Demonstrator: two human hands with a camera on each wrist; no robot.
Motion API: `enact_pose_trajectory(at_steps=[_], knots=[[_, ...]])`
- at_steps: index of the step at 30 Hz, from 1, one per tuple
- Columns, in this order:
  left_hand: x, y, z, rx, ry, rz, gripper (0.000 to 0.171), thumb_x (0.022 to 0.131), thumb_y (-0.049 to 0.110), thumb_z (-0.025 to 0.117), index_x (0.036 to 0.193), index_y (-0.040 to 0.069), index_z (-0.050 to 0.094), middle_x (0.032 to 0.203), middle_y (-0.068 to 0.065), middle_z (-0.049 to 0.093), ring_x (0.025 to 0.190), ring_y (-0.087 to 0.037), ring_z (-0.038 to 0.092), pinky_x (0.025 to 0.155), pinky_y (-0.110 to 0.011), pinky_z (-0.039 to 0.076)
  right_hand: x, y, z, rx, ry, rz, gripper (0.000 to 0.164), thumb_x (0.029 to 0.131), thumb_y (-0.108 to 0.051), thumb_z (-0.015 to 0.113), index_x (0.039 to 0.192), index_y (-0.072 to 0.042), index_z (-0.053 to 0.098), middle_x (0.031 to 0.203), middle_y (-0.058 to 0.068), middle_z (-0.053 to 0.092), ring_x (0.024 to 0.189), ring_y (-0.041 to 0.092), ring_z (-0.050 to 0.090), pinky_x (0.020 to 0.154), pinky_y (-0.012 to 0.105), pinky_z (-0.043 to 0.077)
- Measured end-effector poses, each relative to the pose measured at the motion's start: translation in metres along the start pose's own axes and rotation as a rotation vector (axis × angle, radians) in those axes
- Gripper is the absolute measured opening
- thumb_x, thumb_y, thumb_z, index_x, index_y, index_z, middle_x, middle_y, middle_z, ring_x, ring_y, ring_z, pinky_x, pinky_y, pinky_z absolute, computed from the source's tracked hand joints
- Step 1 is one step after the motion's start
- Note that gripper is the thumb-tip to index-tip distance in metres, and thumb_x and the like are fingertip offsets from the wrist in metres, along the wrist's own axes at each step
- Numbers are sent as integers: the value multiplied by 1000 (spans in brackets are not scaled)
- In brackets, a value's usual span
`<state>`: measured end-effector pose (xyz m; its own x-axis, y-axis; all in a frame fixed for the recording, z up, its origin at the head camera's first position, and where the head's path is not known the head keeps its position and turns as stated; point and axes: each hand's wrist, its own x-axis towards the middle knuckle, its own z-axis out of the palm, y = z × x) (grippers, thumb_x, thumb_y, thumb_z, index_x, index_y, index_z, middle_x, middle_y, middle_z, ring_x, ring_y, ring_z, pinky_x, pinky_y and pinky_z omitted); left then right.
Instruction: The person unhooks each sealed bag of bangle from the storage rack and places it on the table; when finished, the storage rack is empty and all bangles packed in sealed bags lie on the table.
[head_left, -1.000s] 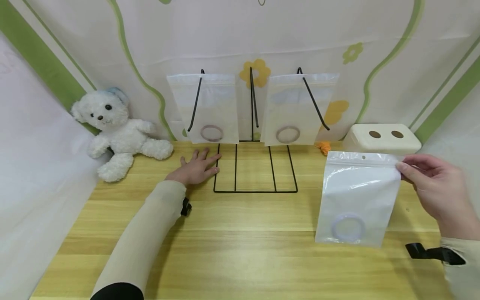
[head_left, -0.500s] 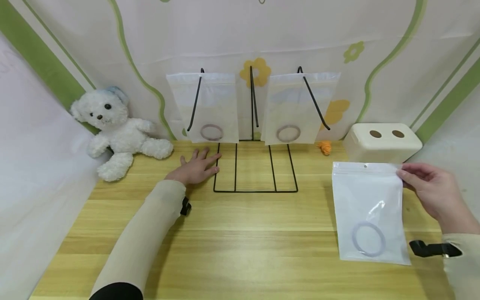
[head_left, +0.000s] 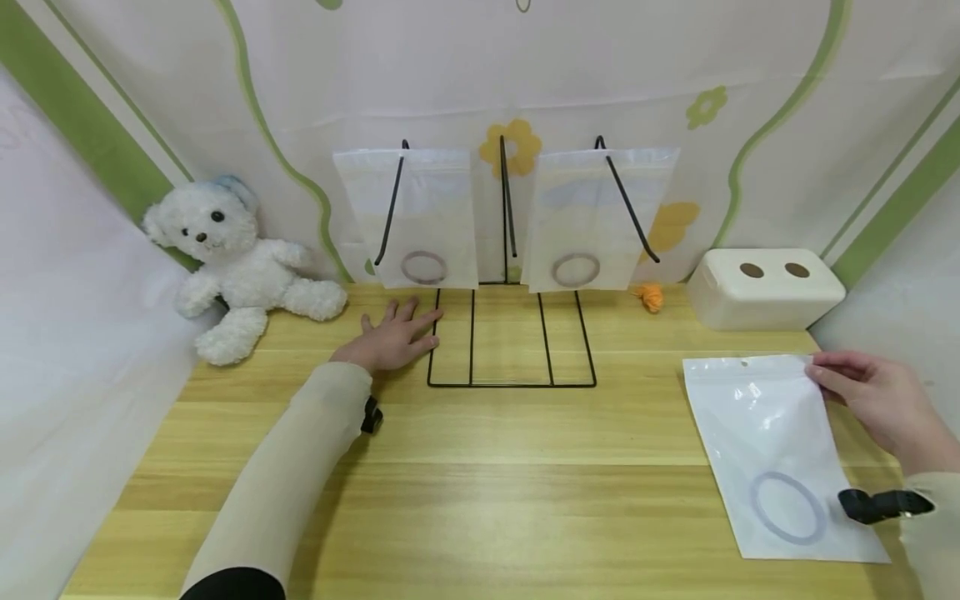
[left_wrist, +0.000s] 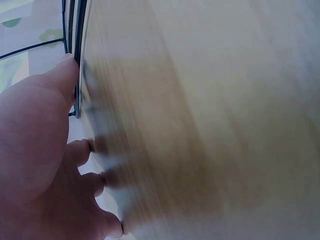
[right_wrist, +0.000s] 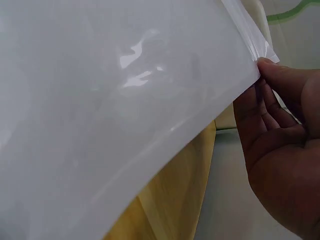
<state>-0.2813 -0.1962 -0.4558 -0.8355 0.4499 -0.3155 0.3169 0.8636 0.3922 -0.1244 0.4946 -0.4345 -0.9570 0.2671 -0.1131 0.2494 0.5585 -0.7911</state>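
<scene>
My right hand [head_left: 881, 400] pinches the top right corner of a white zip-lock bag [head_left: 757, 442] between thumb and fingers. A pale ring [head_left: 787, 508] shows through the bag's lower part, and the bag lies close over the table at the right. In the right wrist view the bag [right_wrist: 115, 100] fills most of the frame, its zip edge at the thumb. Fingers spread, my left hand [head_left: 386, 340] rests on the table with fingertips at the left side of a black wire rack [head_left: 510, 385]. Two similar bags, a left one [head_left: 427, 208] and a right one [head_left: 585, 217], hang from its hooks.
A white plush bear [head_left: 240, 267] sits at the back left. On the back right stands a cream box [head_left: 765, 292] with two round holes, near a small orange knotted thing [head_left: 649, 297]. Patterned cloth [head_left: 420, 67] forms the back of the wooden table [head_left: 487, 500].
My right hand has lowered the bag and drawn it to the right and nearer, so it has gone from hanging to lying flatter. The left hand has stayed in place.
</scene>
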Motion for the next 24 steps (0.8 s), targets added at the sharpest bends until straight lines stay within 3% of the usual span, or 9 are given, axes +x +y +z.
enact_pose_trajectory(at_steps=[4, 10, 13, 15, 18, 21, 24], knots=[[5, -6, 3, 7, 3, -7, 73, 106, 79, 32, 171, 50, 17, 184, -10, -7, 167, -49, -14, 116, -90, -10, 4, 10, -5, -100, 12, 43, 25, 114, -20, 56, 125, 1, 62, 85, -42, 55, 78, -16, 58, 67, 14, 58], [10, -13, 4, 6, 4, -8, 74, 106, 79, 33, 172, 48, 18, 184, -12, -7, 166, -49, -15, 115, -91, -11, 9, 22, -10, -167, 11, 57, 40, 113, -20, 58, 136, 12, 56, 84, -41, 53, 77, -18, 53, 66, 12, 55], [9, -11, 3, 3, 0, -4, 75, 106, 78, 33, 172, 46, 18, 183, -13, -7, 166, -50, -15, 115, -91, -12, 13, 27, -10, -238, 17, 64, 42, 112, -18, 60, 140, 13, 55, 88, -23, 65, 75, -18, 50, 63, 12, 54], [7, -8, 2, 2, 0, -5, 74, 107, 77, 33, 172, 46, 18, 183, -14, -7, 166, -50, -16, 115, -90, -13, 16, 30, -10, -281, 20, 64, 42, 112, -18, 61, 140, 13, 57, 98, 1, 73, 75, -17, 49, 61, 13, 54], [3, -4, 0, 3, 1, -10, 72, 109, 73, 35, 173, 45, 19, 184, -13, -6, 166, -49, -15, 116, -90, -11, 20, 34, -9, -327, 11, 48, 42, 112, -21, 61, 139, 12, 58, 124, 32, 67, 77, -15, 48, 60, 13, 52], [-1, 1, -2, -2, 1, -13, 71, 109, 73, 35, 172, 45, 19, 184, -13, -6, 167, -49, -14, 116, -90, -10, 23, 37, -10, -357, -7, 35, 45, 112, -24, 61, 138, 12, 59, 134, 39, 60, 82, -9, 49, 61, 11, 50], [-4, 6, -3, -16, -6, -9, 72, 109, 73, 36, 173, 45, 19, 184, -13, -6, 166, -51, -14, 116, -90, -11, 25, 38, -11, -389, -13, 17, 43, 112, -24, 61, 135, 13, 60, 133, 40, 61, 82, -8, 47, 60, 10, 47]])
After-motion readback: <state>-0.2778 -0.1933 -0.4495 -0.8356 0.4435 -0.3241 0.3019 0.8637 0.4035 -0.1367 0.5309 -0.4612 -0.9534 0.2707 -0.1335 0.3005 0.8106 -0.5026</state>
